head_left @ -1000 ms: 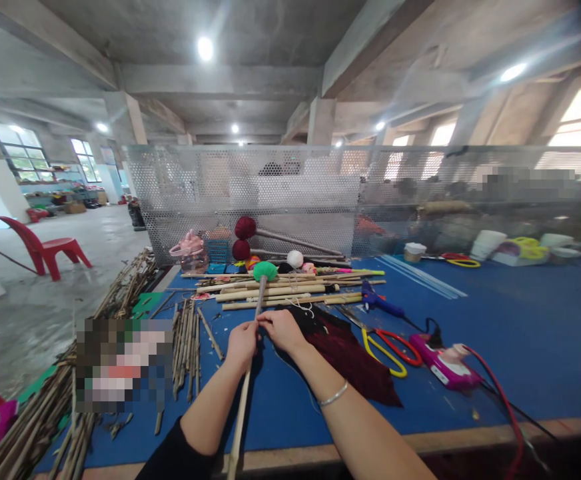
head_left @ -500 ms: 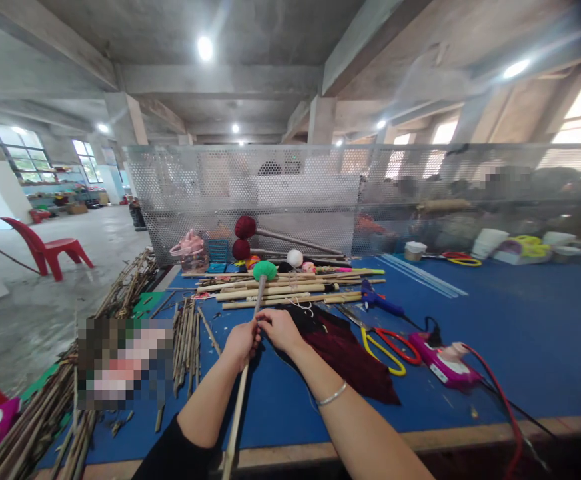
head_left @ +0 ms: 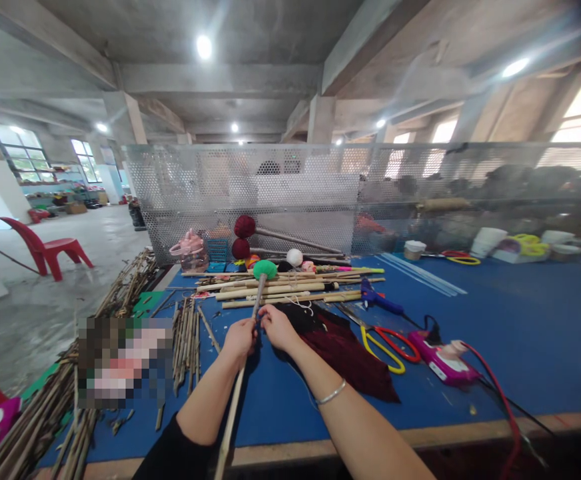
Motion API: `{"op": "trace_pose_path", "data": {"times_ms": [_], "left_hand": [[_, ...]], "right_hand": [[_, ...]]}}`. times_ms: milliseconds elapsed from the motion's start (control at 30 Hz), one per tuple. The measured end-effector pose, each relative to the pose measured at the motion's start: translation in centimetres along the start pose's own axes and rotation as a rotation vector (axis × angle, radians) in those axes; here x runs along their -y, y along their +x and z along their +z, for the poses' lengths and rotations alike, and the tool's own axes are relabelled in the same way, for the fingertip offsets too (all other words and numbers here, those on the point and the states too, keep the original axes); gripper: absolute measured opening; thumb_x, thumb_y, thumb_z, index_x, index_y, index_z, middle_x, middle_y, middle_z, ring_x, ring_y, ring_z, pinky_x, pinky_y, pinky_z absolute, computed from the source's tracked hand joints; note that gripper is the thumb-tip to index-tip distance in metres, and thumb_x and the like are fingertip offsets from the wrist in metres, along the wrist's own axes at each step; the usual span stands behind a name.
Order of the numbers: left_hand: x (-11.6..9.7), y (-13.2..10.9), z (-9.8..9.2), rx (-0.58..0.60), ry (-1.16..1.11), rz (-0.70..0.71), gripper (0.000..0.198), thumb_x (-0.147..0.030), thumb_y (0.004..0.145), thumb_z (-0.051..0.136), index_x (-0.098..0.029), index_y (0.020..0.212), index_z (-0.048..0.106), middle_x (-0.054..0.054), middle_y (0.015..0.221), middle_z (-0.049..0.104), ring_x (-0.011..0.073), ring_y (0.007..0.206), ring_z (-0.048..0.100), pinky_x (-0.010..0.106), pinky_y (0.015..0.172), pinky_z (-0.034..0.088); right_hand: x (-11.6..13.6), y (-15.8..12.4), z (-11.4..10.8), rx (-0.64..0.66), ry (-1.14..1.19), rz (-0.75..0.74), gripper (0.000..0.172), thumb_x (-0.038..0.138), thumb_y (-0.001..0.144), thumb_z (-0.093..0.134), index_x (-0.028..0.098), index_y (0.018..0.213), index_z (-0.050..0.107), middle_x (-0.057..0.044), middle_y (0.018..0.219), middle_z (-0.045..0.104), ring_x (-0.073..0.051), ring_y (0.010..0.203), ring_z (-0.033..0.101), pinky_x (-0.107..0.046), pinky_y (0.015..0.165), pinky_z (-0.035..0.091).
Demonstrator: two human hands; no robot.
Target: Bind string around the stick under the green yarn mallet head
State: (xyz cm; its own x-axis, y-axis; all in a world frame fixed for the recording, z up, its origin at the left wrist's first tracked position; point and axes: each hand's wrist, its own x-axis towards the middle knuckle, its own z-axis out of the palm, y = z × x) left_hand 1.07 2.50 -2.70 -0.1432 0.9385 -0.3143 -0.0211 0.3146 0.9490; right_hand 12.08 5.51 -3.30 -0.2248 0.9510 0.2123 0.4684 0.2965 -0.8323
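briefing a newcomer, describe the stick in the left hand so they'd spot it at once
Start at the big blue tabletop and find the left hand above it. That hand grips a long slim stick slanting away from the person. Its rounded, bright green head sets it apart from the maroon-headed sticks behind it.

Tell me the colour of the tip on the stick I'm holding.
The tip is green, seen best in the head view.

Black sleeve (head_left: pixel 175 455), silver bangle (head_left: pixel 331 393)
Sleeve ends along the left forearm (head_left: pixel 211 399), lower frame; slim bangle rings the right forearm (head_left: pixel 355 427).
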Motion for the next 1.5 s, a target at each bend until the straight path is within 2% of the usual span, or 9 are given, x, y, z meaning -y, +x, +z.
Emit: {"op": "trace_pose_path", "data": {"times_ms": [133,267,533,700,767,900,1100,1300,1500], "left_hand": [[0.0,-0.2,0.1,0.017,-0.003,0.002,0.024,-0.033,0.074,0.046,-0.018,0.055,0.042,-0.007,0.038,0.029,0.005,0.029,0.023,0.018,0.033,0.014],[-0.3,-0.7,0.2,0.028,-0.03,-0.006,0.024,-0.034,0.074,0.045,-0.019,0.055,0.043,-0.006,0.041,0.034,0.0054,0.031,0.025,0.018,0.034,0.016],[-0.5,-0.9,0.5,0.01,-0.051,-0.017,0.028,-0.037,0.074,0.045,-0.019,0.052,0.043,-0.004,0.042,0.036,0.006,0.032,0.027,0.019,0.035,0.016],[-0.6,-1.4,0.7,0.002,-0.12,0.008,0.021,-0.032,0.073,0.047,-0.015,0.061,0.051,-0.003,0.048,0.044,0.0056,0.035,0.035,0.019,0.037,0.026],[-0.5,-1.5,0.4,0.024,-0.024,0.057,0.02,-0.032,0.071,0.051,-0.014,0.068,0.059,-0.002,0.049,0.048,0.007,0.038,0.04,0.02,0.041,0.032],[-0.1,-1.0,-0.3,0.038,0.238,0.251,0.026,-0.034,0.066,0.057,-0.014,0.078,0.067,-0.001,0.051,0.053,0.0089,0.045,0.044,0.02,0.046,0.033],[0.1,0.1,-1.0,-0.071,0.483,0.423,0.049,-0.039,0.066,0.06,-0.013,0.107,0.061,0.0,0.054,0.057,0.0125,0.051,0.049,0.021,0.052,0.035],[-1.7,-0.1,-1.3,0.067,0.765,0.63,0.029,-0.032,0.076,0.049,-0.02,0.095,0.068,0.008,0.085,0.068,0.0188,0.078,0.058,0.024,0.07,0.038],[-3.6,0.4,-0.6,0.21,1.034,0.765,0.028,-0.028,0.079,0.045,-0.017,0.079,0.07,0.008,0.069,0.067,0.0165,0.065,0.057,0.023,0.063,0.036]], "right_hand": [[-0.1,0.3,0.2,0.021,0.004,0.031,0.012,0.018,0.072,0.048,0.016,0.079,0.057,0.004,0.053,0.05,-0.008,0.045,0.042,-0.018,0.045,0.031],[-0.5,0.6,-0.4,0.003,-0.124,-0.045,0.018,0.031,0.072,0.052,0.016,0.071,0.063,0.001,0.057,0.057,-0.01,0.051,0.047,-0.02,0.05,0.033],[-0.3,0.9,-0.9,-0.04,-0.201,-0.107,0.02,0.033,0.072,0.053,0.019,0.071,0.066,0.0,0.062,0.062,-0.011,0.057,0.052,-0.02,0.053,0.035],[-0.8,1.1,-0.6,-0.001,-0.048,0.018,0.018,0.026,0.07,0.054,0.014,0.073,0.067,-0.001,0.064,0.064,-0.011,0.056,0.053,-0.02,0.053,0.038],[-1.1,1.0,-0.9,0.011,-0.02,0.041,0.018,0.023,0.069,0.054,0.013,0.074,0.068,-0.002,0.067,0.066,-0.012,0.059,0.055,-0.021,0.058,0.04],[-1.3,0.8,-1.6,0.04,-0.011,0.039,0.019,0.02,0.067,0.055,0.011,0.076,0.069,-0.004,0.071,0.067,-0.014,0.064,0.057,-0.023,0.064,0.041],[-1.2,0.8,-1.6,0.056,-0.011,0.03,0.019,0.02,0.068,0.054,0.011,0.076,0.069,-0.004,0.071,0.067,-0.014,0.065,0.056,-0.023,0.064,0.041],[-1.5,0.7,-2.6,0.122,-0.103,0.006,0.021,0.023,0.07,0.052,0.011,0.076,0.068,-0.001,0.064,0.062,-0.011,0.056,0.048,-0.021,0.054,0.035],[-1.9,0.8,-4.1,0.163,-0.242,-0.004,0.015,0.019,0.069,0.054,0.013,0.071,0.068,0.001,0.058,0.057,-0.009,0.054,0.046,-0.02,0.051,0.031]]}}
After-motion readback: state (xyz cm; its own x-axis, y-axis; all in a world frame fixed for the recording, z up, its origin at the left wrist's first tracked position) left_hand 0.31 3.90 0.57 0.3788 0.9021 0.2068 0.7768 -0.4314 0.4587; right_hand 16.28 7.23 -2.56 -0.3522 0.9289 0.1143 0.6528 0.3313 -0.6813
